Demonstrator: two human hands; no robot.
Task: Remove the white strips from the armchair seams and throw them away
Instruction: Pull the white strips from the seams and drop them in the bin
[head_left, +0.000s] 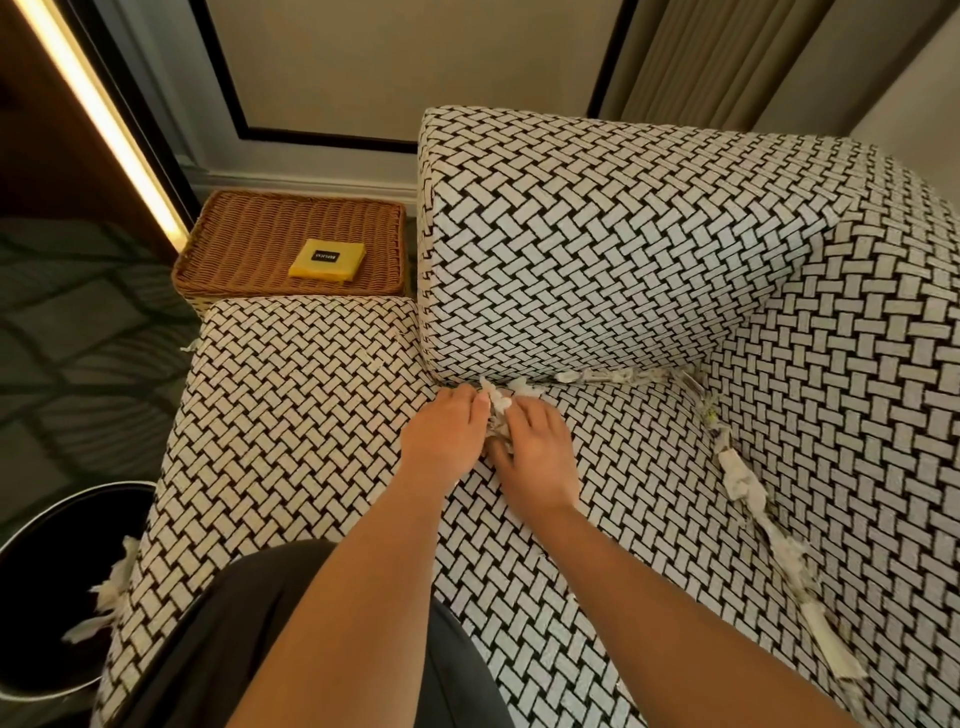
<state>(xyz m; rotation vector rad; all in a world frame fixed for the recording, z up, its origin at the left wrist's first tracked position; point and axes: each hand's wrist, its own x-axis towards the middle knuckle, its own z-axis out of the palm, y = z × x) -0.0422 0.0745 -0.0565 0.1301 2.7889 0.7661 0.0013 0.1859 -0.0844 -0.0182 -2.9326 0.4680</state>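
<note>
The armchair (597, 249) has a black-and-white woven pattern. White strips (608, 376) fill the seam under the back cushion, and more strips (743, 480) run down the right seam. At the seam's left end my left hand (444, 441) and my right hand (535, 449) lie side by side on the seat. Between them they hold a bunch of white strips (500, 410), with the fingers curled around it. A black bin (47, 587) at the lower left holds several discarded white strips (111, 584).
A wicker basket (244, 239) with a yellow pad (327, 259) on it stands behind the armchair's left arm. A wall panel and curtain lie beyond the chair. My dark-clothed knee (249, 623) rests on the seat's front. Patterned carpet lies at the left.
</note>
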